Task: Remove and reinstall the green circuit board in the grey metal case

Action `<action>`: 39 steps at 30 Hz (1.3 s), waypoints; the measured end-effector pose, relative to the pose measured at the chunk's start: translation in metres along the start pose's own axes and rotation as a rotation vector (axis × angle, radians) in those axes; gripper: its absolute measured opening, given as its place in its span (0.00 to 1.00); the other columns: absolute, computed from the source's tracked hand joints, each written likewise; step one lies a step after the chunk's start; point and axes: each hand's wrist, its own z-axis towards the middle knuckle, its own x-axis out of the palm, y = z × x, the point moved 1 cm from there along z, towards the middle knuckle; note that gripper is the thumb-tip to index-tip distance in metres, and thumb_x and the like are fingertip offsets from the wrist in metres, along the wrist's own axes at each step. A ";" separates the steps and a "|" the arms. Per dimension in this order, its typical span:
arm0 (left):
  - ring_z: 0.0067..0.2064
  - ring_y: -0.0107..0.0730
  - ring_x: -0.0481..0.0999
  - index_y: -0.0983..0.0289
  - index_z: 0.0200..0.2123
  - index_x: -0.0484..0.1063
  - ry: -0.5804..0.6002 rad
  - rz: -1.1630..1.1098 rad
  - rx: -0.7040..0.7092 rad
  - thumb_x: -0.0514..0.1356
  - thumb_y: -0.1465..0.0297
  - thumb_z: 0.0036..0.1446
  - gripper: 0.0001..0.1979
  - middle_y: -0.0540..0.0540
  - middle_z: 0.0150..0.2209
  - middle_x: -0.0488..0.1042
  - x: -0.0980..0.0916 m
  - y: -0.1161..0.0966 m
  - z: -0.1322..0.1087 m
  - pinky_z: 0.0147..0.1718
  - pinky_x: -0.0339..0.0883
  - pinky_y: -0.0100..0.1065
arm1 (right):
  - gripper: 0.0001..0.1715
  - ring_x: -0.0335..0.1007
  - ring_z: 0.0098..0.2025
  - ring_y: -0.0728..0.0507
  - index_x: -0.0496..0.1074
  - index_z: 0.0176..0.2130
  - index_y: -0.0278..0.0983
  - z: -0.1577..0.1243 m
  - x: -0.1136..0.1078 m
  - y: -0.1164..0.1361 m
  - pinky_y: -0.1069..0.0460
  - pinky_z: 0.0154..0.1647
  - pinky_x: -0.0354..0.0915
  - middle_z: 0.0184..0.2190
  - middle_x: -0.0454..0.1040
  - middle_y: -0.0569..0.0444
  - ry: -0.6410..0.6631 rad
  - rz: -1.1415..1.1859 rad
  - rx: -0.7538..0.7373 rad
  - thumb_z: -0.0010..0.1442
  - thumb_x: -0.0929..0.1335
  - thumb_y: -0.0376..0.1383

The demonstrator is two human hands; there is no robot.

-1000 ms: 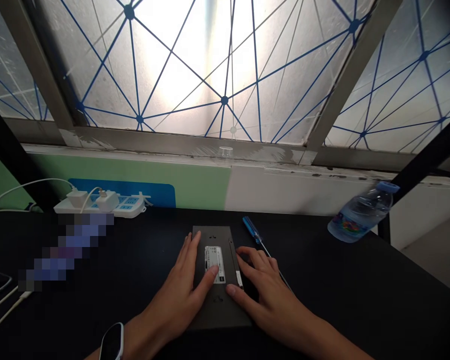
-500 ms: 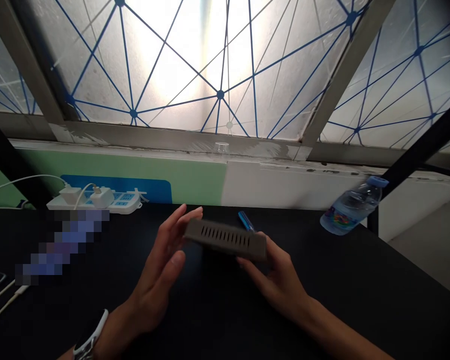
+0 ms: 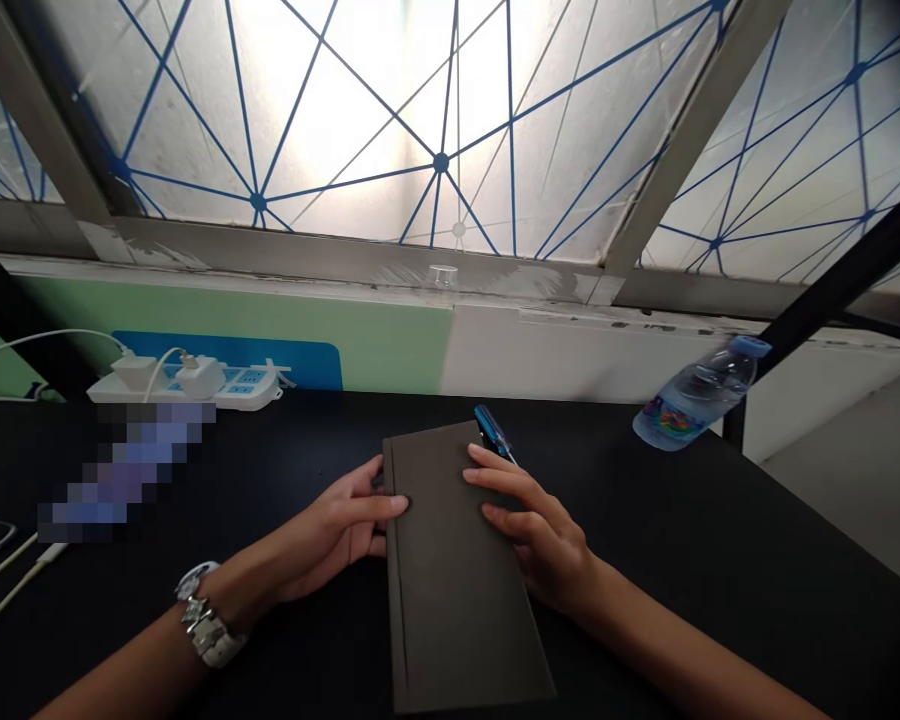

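Observation:
A flat dark grey device case point(image 3: 457, 580) lies on the black table point(image 3: 720, 560), its plain face up and its long side running toward me. My left hand point(image 3: 337, 525) grips its left edge, thumb on top and fingers curled at the side. My right hand point(image 3: 529, 525) holds the right edge, with fingers resting on the top face. A blue-handled screwdriver point(image 3: 493, 432) lies just beyond my right fingertips.
A white power strip point(image 3: 195, 385) with chargers and white cables sits at the back left. A plastic water bottle point(image 3: 694, 405) lies at the back right table edge. A small clear cup point(image 3: 442, 277) stands on the window ledge. A phone corner shows at far left.
The case lay label side up, was lifted and turned on edge between both hands, and now lies flat again with the plain face up.

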 end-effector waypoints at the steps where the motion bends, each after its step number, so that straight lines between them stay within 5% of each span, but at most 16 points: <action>1: 0.62 0.54 0.75 0.58 0.65 0.64 0.025 0.000 0.010 0.67 0.69 0.62 0.30 0.63 0.63 0.73 -0.001 0.000 0.000 0.52 0.75 0.47 | 0.19 0.65 0.68 0.29 0.78 0.44 0.45 0.001 0.000 0.000 0.29 0.63 0.68 0.59 0.76 0.48 -0.023 0.002 0.019 0.56 0.76 0.25; 4: 0.60 0.54 0.77 0.59 0.67 0.61 0.009 0.029 0.066 0.68 0.70 0.63 0.32 0.65 0.62 0.73 -0.003 0.002 0.000 0.50 0.76 0.48 | 0.24 0.63 0.69 0.30 0.76 0.51 0.47 0.007 0.001 0.000 0.32 0.63 0.68 0.64 0.71 0.47 -0.073 -0.030 0.124 0.57 0.76 0.28; 6: 0.58 0.54 0.78 0.60 0.66 0.61 -0.041 0.060 0.104 0.68 0.69 0.63 0.31 0.66 0.61 0.74 -0.002 0.002 0.001 0.50 0.76 0.48 | 0.26 0.69 0.64 0.33 0.72 0.57 0.46 0.012 0.000 -0.001 0.39 0.55 0.75 0.64 0.68 0.45 -0.136 -0.030 0.267 0.61 0.74 0.32; 9: 0.58 0.54 0.78 0.61 0.64 0.60 -0.117 0.107 0.129 0.69 0.67 0.62 0.31 0.66 0.61 0.74 0.002 -0.001 0.001 0.49 0.77 0.47 | 0.15 0.77 0.36 0.43 0.72 0.53 0.42 0.016 -0.002 -0.001 0.51 0.28 0.72 0.43 0.77 0.48 -0.172 0.124 0.603 0.69 0.68 0.43; 12: 0.58 0.55 0.78 0.62 0.63 0.60 -0.173 0.126 0.124 0.70 0.66 0.61 0.32 0.67 0.61 0.74 0.003 -0.002 0.002 0.48 0.78 0.47 | 0.24 0.62 0.18 0.50 0.73 0.37 0.38 0.017 -0.004 0.002 0.55 0.17 0.58 0.21 0.68 0.58 -0.045 0.296 0.818 0.72 0.62 0.52; 16: 0.58 0.55 0.78 0.62 0.64 0.59 -0.201 0.116 0.135 0.70 0.66 0.61 0.33 0.67 0.61 0.74 -0.001 0.000 0.005 0.49 0.78 0.48 | 0.21 0.59 0.17 0.52 0.70 0.41 0.39 0.017 -0.006 0.006 0.57 0.16 0.55 0.21 0.70 0.61 0.121 0.347 0.894 0.65 0.70 0.53; 26: 0.58 0.57 0.78 0.62 0.63 0.60 -0.247 0.117 0.110 0.72 0.64 0.58 0.35 0.68 0.60 0.74 -0.001 0.003 0.008 0.48 0.79 0.50 | 0.25 0.62 0.15 0.51 0.68 0.39 0.37 0.018 -0.012 -0.002 0.57 0.15 0.58 0.19 0.67 0.63 0.304 0.387 0.925 0.66 0.68 0.56; 34: 0.58 0.53 0.78 0.58 0.62 0.61 -0.336 0.169 0.137 0.73 0.62 0.56 0.36 0.64 0.62 0.73 -0.001 0.006 0.010 0.52 0.77 0.49 | 0.24 0.66 0.26 0.51 0.69 0.39 0.37 0.029 -0.025 0.005 0.57 0.24 0.62 0.29 0.70 0.58 0.147 0.488 0.995 0.64 0.71 0.55; 39: 0.51 0.57 0.82 0.56 0.69 0.47 -0.301 0.223 0.039 0.75 0.62 0.54 0.49 0.64 0.53 0.78 -0.003 0.010 0.012 0.43 0.80 0.51 | 0.23 0.70 0.27 0.49 0.67 0.41 0.39 0.051 -0.048 0.009 0.55 0.27 0.66 0.30 0.75 0.57 0.005 0.538 0.924 0.61 0.74 0.52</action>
